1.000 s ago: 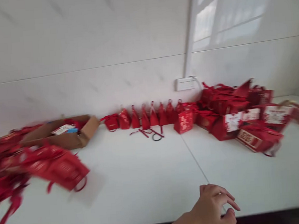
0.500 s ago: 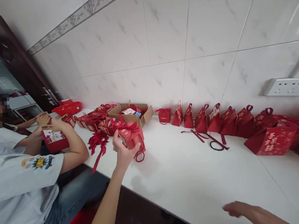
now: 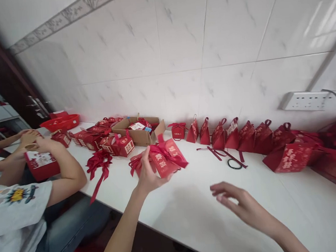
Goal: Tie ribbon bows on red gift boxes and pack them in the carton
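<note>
My left hand (image 3: pixel 147 173) is closed around a red gift box with a ribbon (image 3: pixel 165 158), held tilted just above the white table (image 3: pixel 192 213). My right hand (image 3: pixel 240 203) hovers over the table to the right of it, fingers spread and holding nothing. A row of red pyramid-shaped gift boxes (image 3: pixel 232 133) stands along the tiled wall behind. A loose red ribbon and a black hair band (image 3: pixel 234 163) lie in front of that row.
A person in a white T-shirt (image 3: pixel 15 215) sits at the left, holding a red box (image 3: pixel 40 165) in both hands. A brown cardboard box (image 3: pixel 139 130), more red boxes, a red ribbon bundle (image 3: pixel 99 163) and a red basket (image 3: pixel 59 122) lie at the far left. A wall socket (image 3: pixel 305 101) is at the right.
My left hand has carried the red box rightward and tipped it over. My right hand has risen from the table edge toward the box. The view swung left over the last second.
</note>
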{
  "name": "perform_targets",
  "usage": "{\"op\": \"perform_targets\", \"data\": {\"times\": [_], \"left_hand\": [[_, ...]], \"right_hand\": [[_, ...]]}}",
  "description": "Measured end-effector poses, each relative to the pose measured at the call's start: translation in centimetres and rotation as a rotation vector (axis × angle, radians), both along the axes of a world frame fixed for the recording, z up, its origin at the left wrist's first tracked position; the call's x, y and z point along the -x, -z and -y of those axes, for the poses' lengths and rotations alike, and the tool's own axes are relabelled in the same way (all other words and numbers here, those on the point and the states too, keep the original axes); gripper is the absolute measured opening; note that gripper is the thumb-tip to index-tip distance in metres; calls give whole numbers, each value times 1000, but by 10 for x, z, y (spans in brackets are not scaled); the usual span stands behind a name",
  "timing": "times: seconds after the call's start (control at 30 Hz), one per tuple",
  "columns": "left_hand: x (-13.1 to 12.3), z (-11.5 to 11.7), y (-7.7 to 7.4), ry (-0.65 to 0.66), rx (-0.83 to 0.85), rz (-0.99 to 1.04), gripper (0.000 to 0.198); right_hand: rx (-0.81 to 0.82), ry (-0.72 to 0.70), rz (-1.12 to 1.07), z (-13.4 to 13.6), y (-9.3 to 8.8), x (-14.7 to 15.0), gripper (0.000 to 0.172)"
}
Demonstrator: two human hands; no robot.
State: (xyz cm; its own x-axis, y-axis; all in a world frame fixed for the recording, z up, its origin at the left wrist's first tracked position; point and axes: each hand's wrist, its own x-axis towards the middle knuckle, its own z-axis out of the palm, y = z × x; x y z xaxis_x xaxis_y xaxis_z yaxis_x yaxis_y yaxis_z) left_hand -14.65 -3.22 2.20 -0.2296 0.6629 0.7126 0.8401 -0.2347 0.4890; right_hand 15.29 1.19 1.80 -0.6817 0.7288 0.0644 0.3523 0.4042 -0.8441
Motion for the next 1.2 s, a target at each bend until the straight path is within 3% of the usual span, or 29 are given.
{"op": "perform_targets", "data": {"times": [0.07,0.17,0.27,0.33,0.4,0.5,0.63,0.83,1.03,1.2], "left_hand": [[-26,-3,4,325,146,52,119],[-56,-10,13,767,533,134,114],[-72,-20,33,965,813,197,88],[-78,-24,50,893,845,299,68],[-85,-21,63,672,776,446,49],[-105,-7,66,421,580,548,37],[-135,9,52,517,518,499,64],[-137,-4,44,504,578,591,24],[-129,2,34,425,438,470,30],[-137,17,26,347,547,290,20]], "right_hand": [[5,163,-95,-11,-1,-6,37],[35,361,-222,-19,7,-16,42],[86,453,-242,-14,22,-26,43],[84,491,-208,-8,32,-31,42],[79,542,-166,-4,40,-36,43],[150,581,-134,-8,46,-41,50],[239,490,-145,-17,44,-37,49],[334,434,-184,-3,36,-31,37],[411,385,-177,23,34,-39,38],[461,327,-192,29,32,-40,39]]}}
